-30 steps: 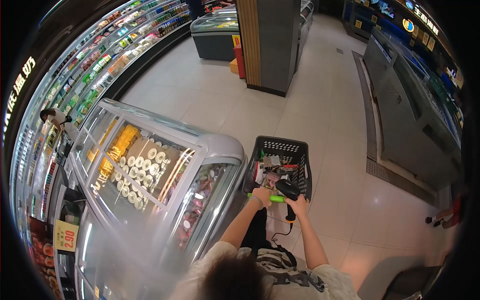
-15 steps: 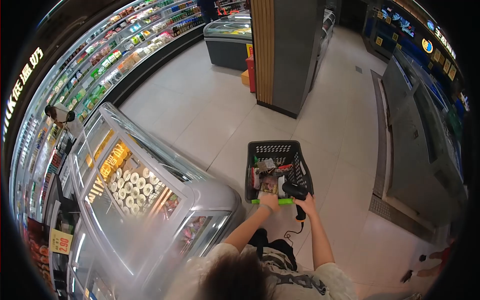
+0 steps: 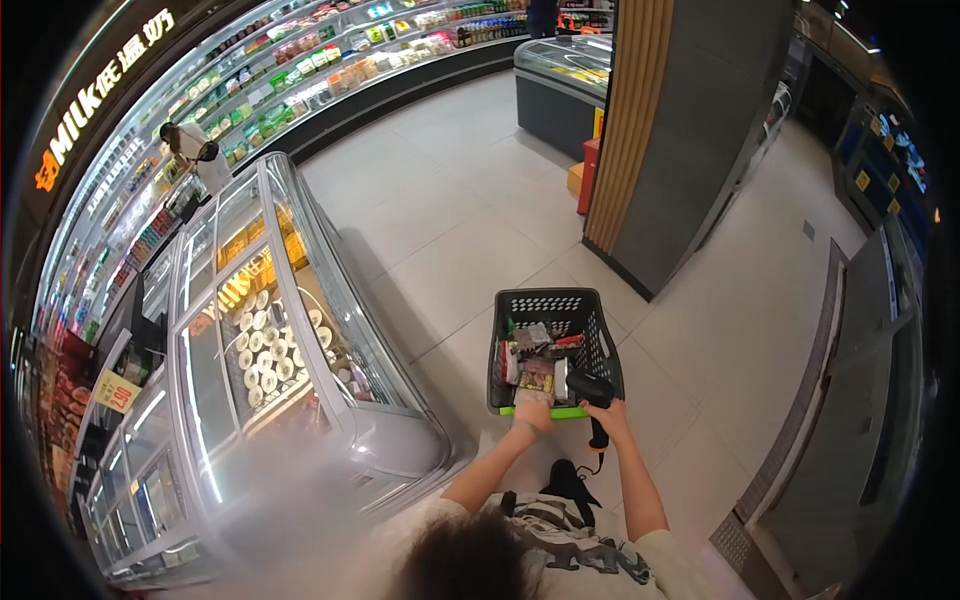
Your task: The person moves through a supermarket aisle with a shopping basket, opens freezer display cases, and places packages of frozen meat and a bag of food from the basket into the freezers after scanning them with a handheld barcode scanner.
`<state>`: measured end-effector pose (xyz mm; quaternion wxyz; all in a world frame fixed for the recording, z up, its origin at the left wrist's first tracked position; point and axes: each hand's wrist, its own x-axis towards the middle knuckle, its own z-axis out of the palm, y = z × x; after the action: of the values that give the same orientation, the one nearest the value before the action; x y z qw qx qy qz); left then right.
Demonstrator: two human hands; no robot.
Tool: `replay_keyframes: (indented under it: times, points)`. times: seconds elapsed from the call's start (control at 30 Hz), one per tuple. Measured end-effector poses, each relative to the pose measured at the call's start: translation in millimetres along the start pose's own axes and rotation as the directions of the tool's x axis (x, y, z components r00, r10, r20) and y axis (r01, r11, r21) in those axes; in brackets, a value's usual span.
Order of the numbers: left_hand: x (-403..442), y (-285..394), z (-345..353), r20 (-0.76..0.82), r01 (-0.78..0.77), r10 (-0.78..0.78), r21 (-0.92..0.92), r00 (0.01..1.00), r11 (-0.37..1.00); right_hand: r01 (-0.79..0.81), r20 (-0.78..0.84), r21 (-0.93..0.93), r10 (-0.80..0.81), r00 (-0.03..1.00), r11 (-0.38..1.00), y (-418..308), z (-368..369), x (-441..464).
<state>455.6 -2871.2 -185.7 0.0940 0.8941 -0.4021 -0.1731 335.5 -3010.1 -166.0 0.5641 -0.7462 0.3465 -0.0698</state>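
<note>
A black shopping basket (image 3: 608,345) with holes through its walls is in front of the person, near the bottom centre of the view, above a pale tiled floor (image 3: 450,215). Packaged goods (image 3: 540,372) lie inside, some reddish and some clear or dark; their labels are too small to read. A bright green handle (image 3: 568,412) runs along the basket's near edge.

The left hand (image 3: 533,411) is closed over the left part of this handle, with a band around the wrist. The right hand (image 3: 606,416) is narrow, curled around the neck of a black handheld scanner (image 3: 590,387) at the handle's right end. I cannot tell whether it also grips the handle. The scanner's head sits over the basket's near right corner, and its grip and a dark cord hang below the hand.

To the left of the basket, and apart from it, stands a long glass-topped freezer (image 3: 395,440), with rows of round white-topped items (image 3: 265,350) and yellow packs (image 3: 290,235) inside. A yellow price sign (image 3: 117,391) reads 2.90. Farther off, another person (image 3: 197,155) in a light top stands by curved, lit shelves (image 3: 350,70) under a sign reading "Milk" (image 3: 85,115). Ahead and to the right rises a dark grey pillar (image 3: 690,130) with wood-coloured slats.
</note>
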Motion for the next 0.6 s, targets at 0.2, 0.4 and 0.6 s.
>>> replay_keyframes:
  times: [0.2,0.4,0.6]
  points:
    - [32,-11,-33,0.001,0.12,-0.12,-0.045,0.993,0.992,0.119,0.118,0.101,-0.131,0.984,0.988,-4,5,75]
    - [83,-26,-57,0.025,0.247,-0.245,-0.084,0.969,0.966,0.091,0.221,0.083,-0.107,0.969,0.992,-35,9,151]
    - [152,-42,-77,0.026,0.288,-0.287,-0.077,0.958,0.955,0.124,0.309,0.078,-0.142,0.94,0.989,-68,9,240]
